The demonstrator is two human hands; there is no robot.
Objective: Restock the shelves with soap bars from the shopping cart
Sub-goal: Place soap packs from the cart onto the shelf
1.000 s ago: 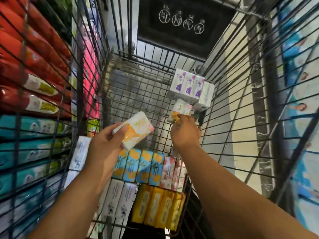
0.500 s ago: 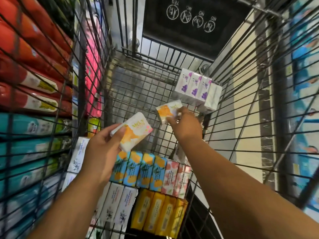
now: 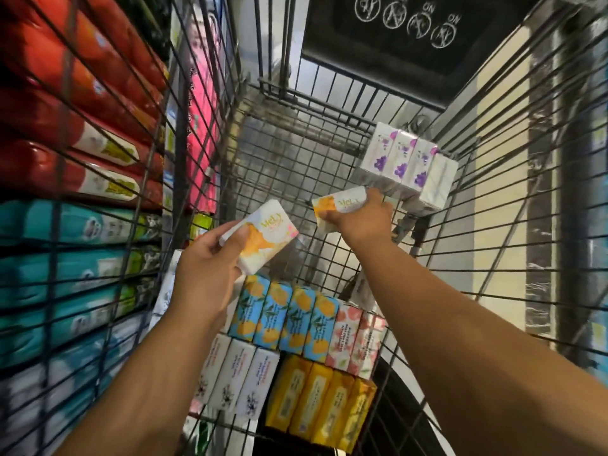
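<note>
A first soap bar (image 3: 263,238) is gripped by the left hand (image 3: 204,271) and a second soap bar (image 3: 342,204) by the right hand (image 3: 363,220), fingers curled round each. Both are held inside the shopping cart (image 3: 296,153), likely to be carried to the shelves (image 3: 65,166).

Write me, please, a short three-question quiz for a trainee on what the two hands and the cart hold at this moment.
1. True or false: the left hand holds a white-and-orange soap bar.
2. What does the right hand grip? A) a bottle B) a matching white-and-orange bar C) nothing
3. Fill in: the pack of purple-flower bars lies in the cart at its far ___ corner.

Key: 1 true; 2 B; 3 right.
</note>
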